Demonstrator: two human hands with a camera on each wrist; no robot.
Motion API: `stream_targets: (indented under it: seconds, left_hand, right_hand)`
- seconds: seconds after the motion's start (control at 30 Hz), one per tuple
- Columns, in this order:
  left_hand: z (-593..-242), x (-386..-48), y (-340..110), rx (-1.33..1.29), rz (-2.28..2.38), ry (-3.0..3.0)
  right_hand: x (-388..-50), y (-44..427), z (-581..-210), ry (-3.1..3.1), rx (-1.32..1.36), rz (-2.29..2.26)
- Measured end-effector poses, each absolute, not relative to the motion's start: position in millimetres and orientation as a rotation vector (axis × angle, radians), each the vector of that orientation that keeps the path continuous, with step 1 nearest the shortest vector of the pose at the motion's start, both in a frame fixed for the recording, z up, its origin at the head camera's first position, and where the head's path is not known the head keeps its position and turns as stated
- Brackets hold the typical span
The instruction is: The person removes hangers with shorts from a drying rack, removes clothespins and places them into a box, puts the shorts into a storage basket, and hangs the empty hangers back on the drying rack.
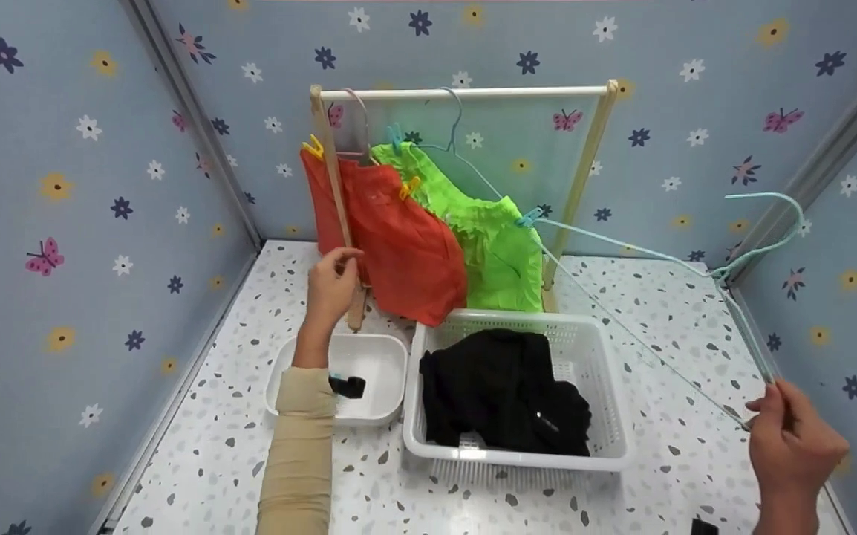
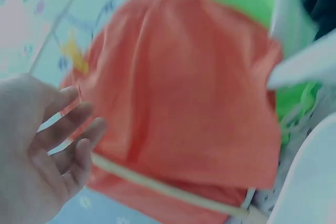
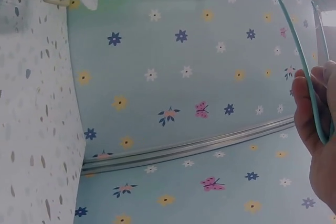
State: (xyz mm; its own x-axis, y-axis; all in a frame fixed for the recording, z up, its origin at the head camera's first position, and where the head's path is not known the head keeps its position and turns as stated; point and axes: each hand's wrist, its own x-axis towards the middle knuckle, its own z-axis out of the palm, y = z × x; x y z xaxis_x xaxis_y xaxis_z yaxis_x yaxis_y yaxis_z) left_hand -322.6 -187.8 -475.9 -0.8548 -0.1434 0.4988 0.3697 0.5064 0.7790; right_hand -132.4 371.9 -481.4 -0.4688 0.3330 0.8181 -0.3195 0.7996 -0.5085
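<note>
Speckled table (image 1: 213, 386), flowered walls (image 1: 666, 96); black garment (image 1: 488, 386), white mark (image 1: 546, 421) illegible. Your right hand (image 1: 796, 438) grips hanger (image 1: 625, 242); left hand (image 1: 333, 286), fingers loose.

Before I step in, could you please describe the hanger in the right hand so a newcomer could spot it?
Start at the white basket. To its right, the right hand grips the pale turquoise hanger. Unlike the two hangers on the rail, its hook is free.

A white tabletop (image 1: 228, 423) with grey speckles carries the things. On it stands a white plastic basket (image 1: 517, 461), and just beside this, a smaller white tray (image 1: 384, 379). Behind them stands a wooden clothes rack (image 1: 590, 148).
</note>
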Motion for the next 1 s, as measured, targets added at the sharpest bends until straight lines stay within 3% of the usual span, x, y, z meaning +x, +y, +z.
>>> stream_targets:
  seconds: [0.4,0.73,1.0]
  left_hand:
    - [-441,-398,-226,0.027,-1.545,-2.148]
    - [-420,-431,-229,0.008,-1.71,-2.225]
    - [-410,-444,-228,-0.106,-1.678,-2.257]
  right_hand:
    - [-158,358,-447,-1.787,0.104,0.785]
    - [-189,312,-410,-1.74,0.177,0.771]
    - [-216,302,-408,-1.758,0.192,0.776]
